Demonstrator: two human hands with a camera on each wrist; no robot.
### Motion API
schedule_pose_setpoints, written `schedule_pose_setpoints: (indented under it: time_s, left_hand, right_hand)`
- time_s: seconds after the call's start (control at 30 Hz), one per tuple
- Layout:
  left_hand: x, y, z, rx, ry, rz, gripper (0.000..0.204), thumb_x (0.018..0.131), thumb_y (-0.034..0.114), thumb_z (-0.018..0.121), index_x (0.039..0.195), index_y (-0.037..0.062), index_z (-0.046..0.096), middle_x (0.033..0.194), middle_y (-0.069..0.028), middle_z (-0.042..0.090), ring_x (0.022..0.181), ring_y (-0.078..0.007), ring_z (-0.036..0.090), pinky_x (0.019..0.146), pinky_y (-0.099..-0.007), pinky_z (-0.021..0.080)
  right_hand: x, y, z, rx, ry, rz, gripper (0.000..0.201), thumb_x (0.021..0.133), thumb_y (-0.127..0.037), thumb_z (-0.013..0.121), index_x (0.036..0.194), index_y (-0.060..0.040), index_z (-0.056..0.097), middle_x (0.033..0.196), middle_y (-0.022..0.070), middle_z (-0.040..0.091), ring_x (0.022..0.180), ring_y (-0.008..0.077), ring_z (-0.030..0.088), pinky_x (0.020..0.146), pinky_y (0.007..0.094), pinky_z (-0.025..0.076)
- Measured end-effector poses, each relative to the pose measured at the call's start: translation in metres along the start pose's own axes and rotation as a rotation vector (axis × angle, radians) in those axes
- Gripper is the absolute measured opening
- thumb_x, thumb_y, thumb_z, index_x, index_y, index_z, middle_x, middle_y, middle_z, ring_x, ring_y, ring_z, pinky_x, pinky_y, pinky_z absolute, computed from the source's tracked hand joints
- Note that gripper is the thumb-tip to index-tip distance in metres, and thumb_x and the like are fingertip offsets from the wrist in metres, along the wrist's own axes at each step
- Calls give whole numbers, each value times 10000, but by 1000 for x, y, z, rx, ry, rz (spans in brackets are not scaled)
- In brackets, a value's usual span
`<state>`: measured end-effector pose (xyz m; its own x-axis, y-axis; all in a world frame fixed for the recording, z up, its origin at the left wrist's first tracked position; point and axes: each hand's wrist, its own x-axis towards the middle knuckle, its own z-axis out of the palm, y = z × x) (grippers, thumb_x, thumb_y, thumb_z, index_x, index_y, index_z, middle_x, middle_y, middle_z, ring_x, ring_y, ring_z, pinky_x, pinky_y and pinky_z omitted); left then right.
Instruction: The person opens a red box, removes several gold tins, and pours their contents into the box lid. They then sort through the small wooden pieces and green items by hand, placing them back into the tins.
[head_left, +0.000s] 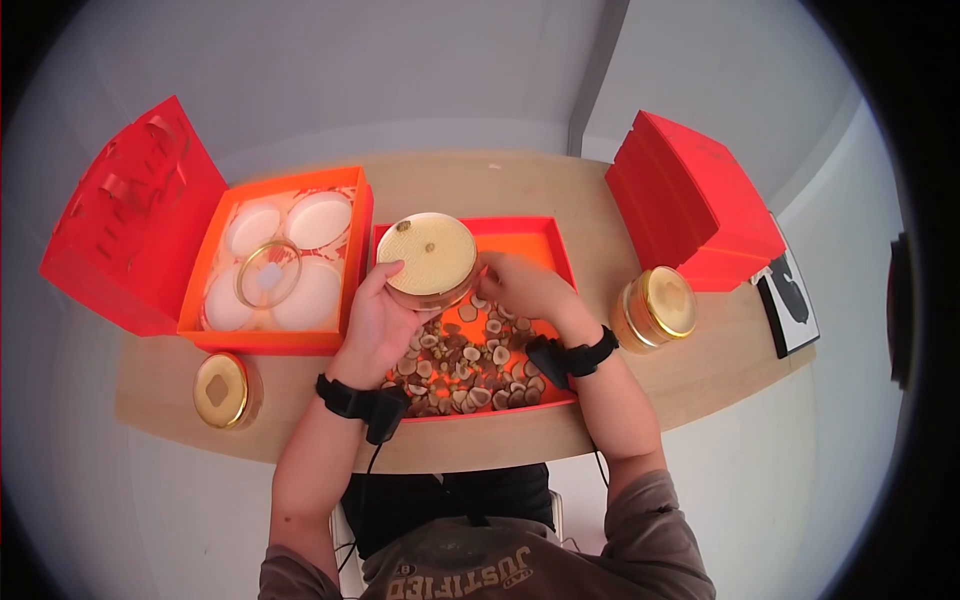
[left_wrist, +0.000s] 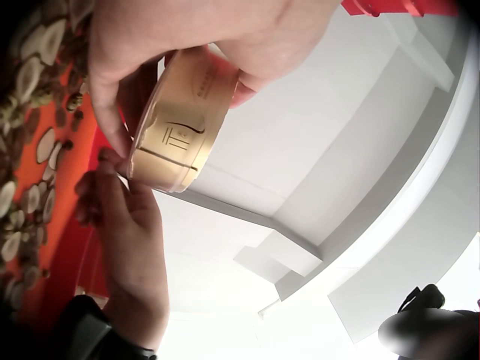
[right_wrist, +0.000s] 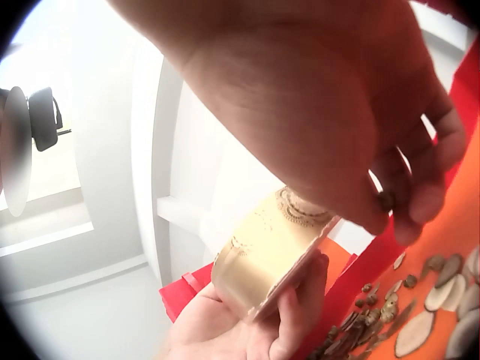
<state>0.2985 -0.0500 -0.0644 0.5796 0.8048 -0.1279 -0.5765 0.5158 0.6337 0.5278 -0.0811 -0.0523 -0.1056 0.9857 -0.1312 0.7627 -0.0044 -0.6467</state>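
Observation:
My left hand (head_left: 378, 318) grips a round container (head_left: 427, 255) with a gold printed wrap, tilted above the red tray (head_left: 486, 412). Two small brown pieces lie on its cream textured round face. Close beside its right edge is my right hand (head_left: 528, 290). Between thumb and fingertips it pinches a small dark round piece (right_wrist: 385, 200), seen in the right wrist view. Below both hands, many dried slices (head_left: 466, 375) with pale centres and dark rims are spread over the tray's orange floor, with small greenish-brown round pieces (right_wrist: 373, 298) among them.
An open red box (head_left: 362, 250) at left has a white insert with round recesses; a gold-rimmed ring (head_left: 268, 275) lies on it. Gold-lidded jars stand at front left (head_left: 221, 391) and right (head_left: 668, 302). A red box (head_left: 690, 200) and a black-and-white flat item (head_left: 793, 300) are at right.

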Motion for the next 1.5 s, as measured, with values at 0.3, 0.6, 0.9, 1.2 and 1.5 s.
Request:
schedule_pose_setpoints:
  time_s: [0.3, 0.6, 0.9, 1.2, 1.5]
  left_hand:
    - [-3, 2, 5, 45, -17, -50, 520, 1019, 299, 495, 1469, 43, 439, 1487, -148, 534, 1375, -302, 525, 1132, -512, 423]
    - [-3, 2, 5, 48, -85, -84, 548, 1027, 293, 464, 1501, 27, 400, 1502, -160, 512, 1392, -304, 507, 1147, -504, 414]
    - [-2, 2, 3, 51, -117, -92, 573, 1026, 293, 449, 1514, 3, 370, 1511, -182, 489, 1405, -318, 492, 1173, -504, 394]
    - [-3, 5, 6, 40, -90, -53, 556, 1027, 294, 458, 1499, 8, 395, 1505, -180, 503, 1402, -315, 496, 1156, -504, 411]
    - [5, 6, -7, 19, -2, 4, 497, 1023, 296, 486, 1458, 56, 462, 1479, -137, 547, 1372, -291, 527, 1130, -512, 421]
  right_hand:
    - [-9, -30, -16, 252, 432, -198, 273, 1015, -256, 608, 1164, -32, 651, 824, 139, 678, 719, 234, 641, 680, 378, 509]
    - [-17, -41, -21, 170, 305, -293, 207, 953, -162, 719, 1109, -26, 703, 725, 21, 531, 651, 97, 460, 611, 288, 421]
    - [-19, -39, -23, 105, 293, -312, 316, 895, -144, 724, 1181, -13, 690, 750, 79, 574, 671, 201, 575, 654, 360, 491]
    - [-23, -43, -28, 188, 365, -238, 371, 1013, -263, 634, 1294, -22, 602, 739, 62, 566, 700, 165, 583, 677, 339, 488]
    - [-40, -26, -43, 4, 89, -73, 212, 1004, -229, 649, 1084, -32, 646, 826, 24, 637, 771, 111, 597, 715, 287, 491]
